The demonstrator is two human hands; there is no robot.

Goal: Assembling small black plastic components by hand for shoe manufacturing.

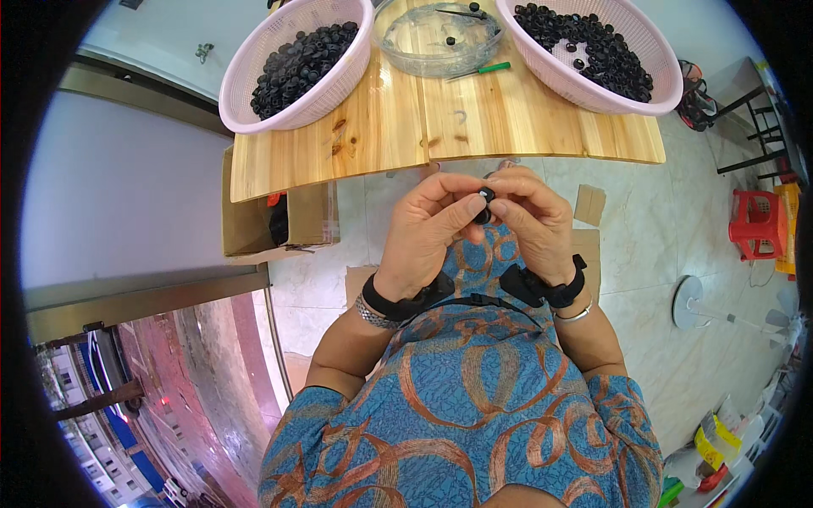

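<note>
The left hand (423,227) and right hand (539,218) are pinching a small black part (483,217) between nearly closed thumbs and fingertips before the table (389,140), seemingly mid-piece, while many black pieces (301,72) are lying in two pink baskets (292,126), finished or waiting being unclear

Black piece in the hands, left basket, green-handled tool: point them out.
Black piece (483,217), head view: dark outer surface.
Left basket (256,128), head view: front rim.
Green-handled tool (494,68), head view: handle.

Wooden table (406,127), two pink baskets (292,124), seemingly transparent round tray (423,42), green-handled tool (494,68)
</note>
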